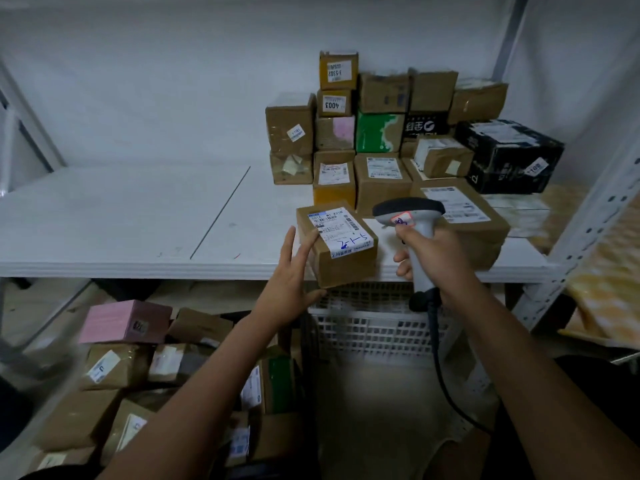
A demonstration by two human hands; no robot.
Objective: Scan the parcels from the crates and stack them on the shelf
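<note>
at shelf (138,216) front edge, parcel (341,247) against left hand (289,285)

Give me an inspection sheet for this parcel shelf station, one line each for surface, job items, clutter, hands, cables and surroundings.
Surface: white shelf, left part bare, a seam running across it.
Job's things: small brown parcel, label up, at the shelf's front edge; stacked parcels at back right; loose parcels below left; white crate under the shelf.
Clutter: nothing seen.
Grips: left hand holds the small parcel's left side, fingers mostly straight; right hand grips the scanner, aimed towards the parcel.
Cables: dark scanner cable hanging from the handle.
Surroundings: white wall, perforated metal upright at right.
</note>
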